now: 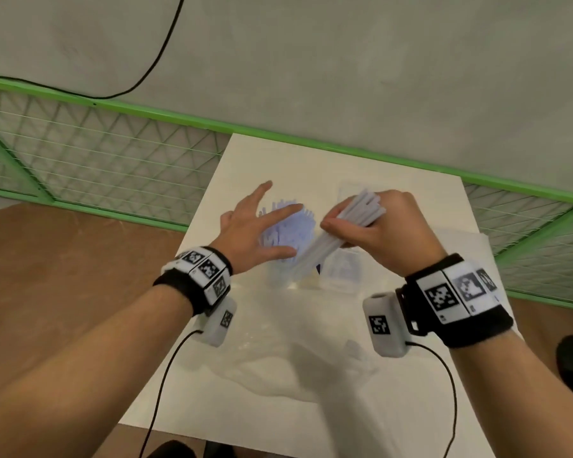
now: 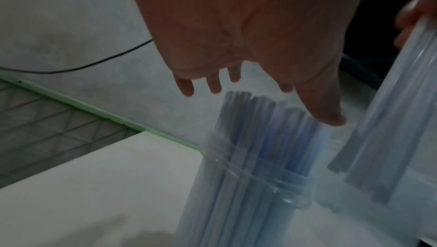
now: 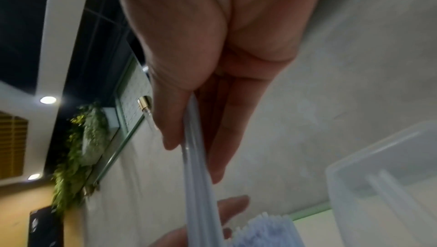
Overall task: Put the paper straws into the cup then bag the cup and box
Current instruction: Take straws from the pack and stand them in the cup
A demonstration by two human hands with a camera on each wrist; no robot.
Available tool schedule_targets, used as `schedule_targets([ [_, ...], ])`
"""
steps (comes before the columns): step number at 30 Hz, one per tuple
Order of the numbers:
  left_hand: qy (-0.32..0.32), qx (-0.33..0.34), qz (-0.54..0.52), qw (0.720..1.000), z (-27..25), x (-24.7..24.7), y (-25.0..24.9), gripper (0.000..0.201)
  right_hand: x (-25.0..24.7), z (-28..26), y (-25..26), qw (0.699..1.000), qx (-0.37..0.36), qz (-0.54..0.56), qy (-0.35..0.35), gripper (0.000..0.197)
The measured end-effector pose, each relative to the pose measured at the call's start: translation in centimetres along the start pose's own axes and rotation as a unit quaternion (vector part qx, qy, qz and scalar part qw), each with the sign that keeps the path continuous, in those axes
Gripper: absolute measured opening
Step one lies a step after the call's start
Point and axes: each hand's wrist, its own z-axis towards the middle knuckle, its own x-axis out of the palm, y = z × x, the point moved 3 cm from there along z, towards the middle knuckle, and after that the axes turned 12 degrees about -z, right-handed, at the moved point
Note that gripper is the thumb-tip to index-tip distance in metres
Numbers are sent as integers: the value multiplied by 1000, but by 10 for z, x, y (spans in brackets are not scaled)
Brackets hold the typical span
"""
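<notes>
A white counter [image 1: 411,200] is filling the middle of the head view, with a green mesh fence running behind it. A crumpled clear plastic bag [image 1: 278,368] is lying on the near part of the counter, looking soft, slippery and hard to open with one hand. Just beyond it a clear plastic box [image 1: 341,272] is sitting open, with a couple of straws lying inside it in the right wrist view. To its left a clear plastic cup [image 2: 260,185] is standing upright, already packed with pale paper straws [image 2: 255,120] that are sticking up above its rim. The left hand [image 1: 255,233] is hovering over those straw tops with fingers spread and straight, holding nothing. The right hand [image 1: 374,226] is gripping a bundle of straws [image 1: 341,229] around its middle, with the lower ends tilting down toward the cup mouth. The straws are looking light, stiff but easily crushed, and likely to fan apart, so a gentle grip around the middle of the bundle is probably suiting them best. The thin cup is likely tipping easily, so it probably wants holding low on its wall
</notes>
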Motion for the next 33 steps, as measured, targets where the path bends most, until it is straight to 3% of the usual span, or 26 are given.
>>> schedule_targets([
  [4,80,13,-137,987,26,9,10,48,10,26,15,994,-58,-93,25,15],
  [6,74,13,-211,975,29,12,16,35,13,35,18,988,-70,-130,35,19],
  [10,51,11,-207,977,29,15,22,25,23,46,17,981,-88,-158,72,26],
  [15,44,-11,-250,967,24,11,15,26,49,51,3,970,-131,-174,105,32],
  [18,-46,-11,-283,958,17,-2,8,29,74,49,-8,978,-121,-143,90,30],
  [21,-121,-2,-310,943,3,-16,-2,39,98,47,-22,979,-85,-168,76,46],
  [24,-122,32,-320,939,-18,-21,-20,49,91,35,-26,990,-44,-125,48,80],
  [26,-121,56,-302,944,-29,-19,-27,54,78,20,-24,998,-45,-51,-8,89],
  [28,-133,69,-290,945,-32,-14,-29,52,71,5,-20,996,-54,-21,-66,75],
  [33,-202,55,-260,942,-25,-3,-24,24,91,-3,-18,990,-81,-51,-103,36],
])
